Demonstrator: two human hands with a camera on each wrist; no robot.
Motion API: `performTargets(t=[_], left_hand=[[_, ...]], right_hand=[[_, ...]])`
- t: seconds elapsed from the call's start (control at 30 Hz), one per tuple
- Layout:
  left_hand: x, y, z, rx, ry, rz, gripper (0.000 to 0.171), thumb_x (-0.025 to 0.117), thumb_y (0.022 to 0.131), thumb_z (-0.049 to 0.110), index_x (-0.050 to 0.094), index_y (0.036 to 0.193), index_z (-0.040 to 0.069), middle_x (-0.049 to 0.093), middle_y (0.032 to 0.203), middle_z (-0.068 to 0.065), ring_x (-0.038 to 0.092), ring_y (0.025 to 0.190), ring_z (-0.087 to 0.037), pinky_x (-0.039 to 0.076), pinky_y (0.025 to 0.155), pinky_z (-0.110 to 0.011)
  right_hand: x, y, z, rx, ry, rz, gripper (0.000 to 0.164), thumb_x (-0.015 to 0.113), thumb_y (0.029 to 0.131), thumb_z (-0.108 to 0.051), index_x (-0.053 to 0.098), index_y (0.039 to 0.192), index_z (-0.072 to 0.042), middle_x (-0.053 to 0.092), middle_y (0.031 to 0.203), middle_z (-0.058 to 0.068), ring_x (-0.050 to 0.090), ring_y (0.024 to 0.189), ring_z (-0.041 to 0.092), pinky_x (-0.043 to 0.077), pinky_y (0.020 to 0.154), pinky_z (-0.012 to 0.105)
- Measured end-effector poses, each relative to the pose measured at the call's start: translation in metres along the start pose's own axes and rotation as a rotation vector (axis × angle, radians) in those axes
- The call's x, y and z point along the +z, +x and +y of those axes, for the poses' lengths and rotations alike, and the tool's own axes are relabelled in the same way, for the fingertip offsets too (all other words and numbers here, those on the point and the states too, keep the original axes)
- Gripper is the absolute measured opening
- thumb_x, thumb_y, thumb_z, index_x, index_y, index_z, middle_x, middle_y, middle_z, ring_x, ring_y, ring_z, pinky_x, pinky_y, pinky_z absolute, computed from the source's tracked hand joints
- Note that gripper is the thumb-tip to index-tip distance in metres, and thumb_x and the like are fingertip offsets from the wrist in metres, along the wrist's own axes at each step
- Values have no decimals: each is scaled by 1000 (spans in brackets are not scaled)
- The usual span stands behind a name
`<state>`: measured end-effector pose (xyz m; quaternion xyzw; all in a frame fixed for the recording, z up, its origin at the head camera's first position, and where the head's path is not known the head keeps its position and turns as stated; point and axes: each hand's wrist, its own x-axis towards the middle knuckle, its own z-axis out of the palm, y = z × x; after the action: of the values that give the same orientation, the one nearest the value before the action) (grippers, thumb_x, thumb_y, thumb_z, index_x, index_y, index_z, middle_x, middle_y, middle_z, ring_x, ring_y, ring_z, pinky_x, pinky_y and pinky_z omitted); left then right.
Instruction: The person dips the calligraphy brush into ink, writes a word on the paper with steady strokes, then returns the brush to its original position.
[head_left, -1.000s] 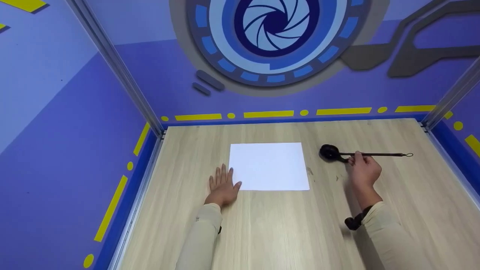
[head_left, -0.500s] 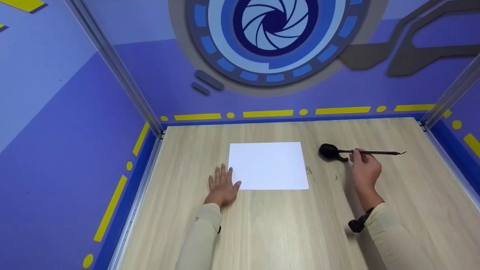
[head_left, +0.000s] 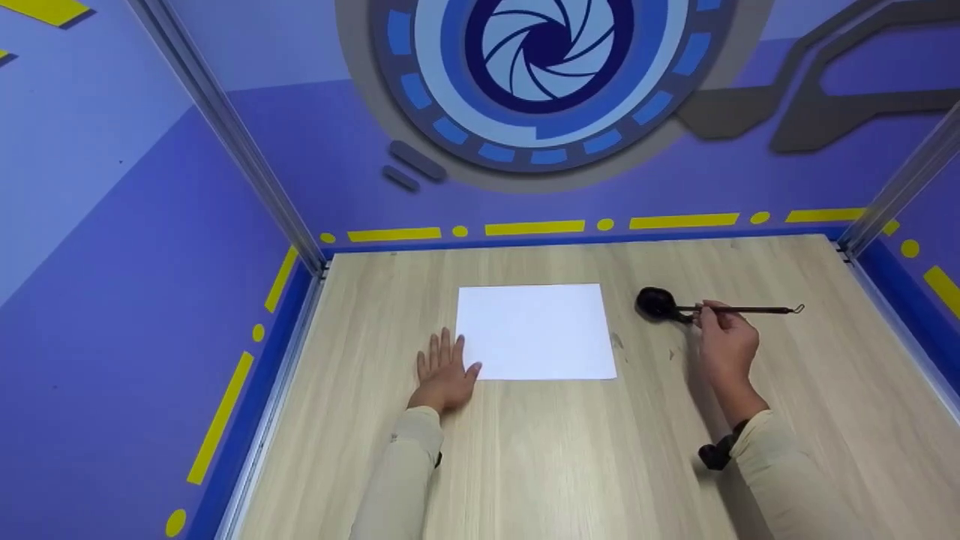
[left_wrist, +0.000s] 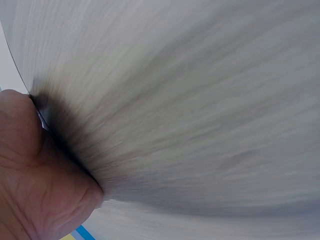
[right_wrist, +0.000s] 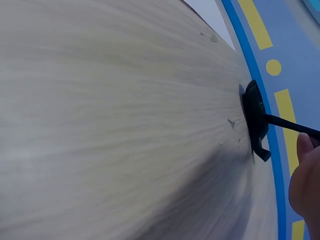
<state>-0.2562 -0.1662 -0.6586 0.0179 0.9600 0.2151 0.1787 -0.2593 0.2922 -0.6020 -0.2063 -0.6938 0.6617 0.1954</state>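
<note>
My right hand pinches the thin dark shaft of a calligraphy brush, which ends in a small hanging loop on the right. The brush's head is in a small black ink dish with a short curved handle, so its bristles are hidden. In the right wrist view, the brush slants down into the dish. My left hand lies flat with spread fingers at the left edge of a blank white sheet of paper, its thumb on the lower left corner.
The pale wooden table meets a blue printed wall at the back. Metal posts stand at both back corners. A few dark smudges mark the wood between paper and dish. A black wrist camera sits at my right cuff.
The brush's loop end has shifted left and turned a little, rising slightly and then dropping. My right hand has moved slightly left with it. The left hand and paper stay put.
</note>
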Motion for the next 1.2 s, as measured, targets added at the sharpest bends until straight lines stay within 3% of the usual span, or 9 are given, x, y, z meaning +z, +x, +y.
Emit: performTargets(t=[0.2, 0.5, 0.73, 0.97, 1.2], left_hand=[[2, 1, -1, -1, 4, 2, 77, 32, 112, 60, 5, 174, 21, -17, 182, -8, -19, 169, -34, -11, 135, -62], [1, 2, 0, 13, -1, -1, 77, 33, 113, 58, 5, 174, 21, -18, 182, -8, -20, 169, -34, -13, 134, -63], [-2, -1, 3, 17, -8, -2, 77, 32, 113, 57, 3, 174, 20, -20, 181, -8, -21, 168, -33, -14, 134, -62], [-3, -4, 4, 12, -3, 1, 76, 32, 113, 57, 4, 174, 20, -19, 181, -9, -20, 169, -34, -13, 134, -62], [-1, -1, 0, 10, -2, 5, 77, 33, 113, 59, 7, 174, 20, -16, 182, -10, -18, 169, -35, -11, 135, -64]], right_hand=[[-2, 3, 0, -34, 19, 4, 32, 63, 107, -14, 70, 128, 9, 80, 96, -11, 74, 84, -8, 59, 76, 9], [-5, 14, 4, -61, -29, 48, 34, 65, 107, -20, 72, 127, 6, 76, 90, -19, 74, 84, -8, 60, 82, 11], [-9, 20, 3, -51, -23, 65, 36, 67, 106, -22, 72, 125, 7, 78, 85, -15, 74, 76, -9, 57, 74, 8], [-14, 21, 6, -32, -68, 78, 37, 67, 106, -27, 73, 126, 4, 77, 87, -15, 75, 80, -5, 58, 74, 9], [-19, 22, 2, -21, 2, 92, 36, 68, 105, -25, 72, 124, 6, 79, 91, -9, 75, 80, -5, 59, 74, 8]])
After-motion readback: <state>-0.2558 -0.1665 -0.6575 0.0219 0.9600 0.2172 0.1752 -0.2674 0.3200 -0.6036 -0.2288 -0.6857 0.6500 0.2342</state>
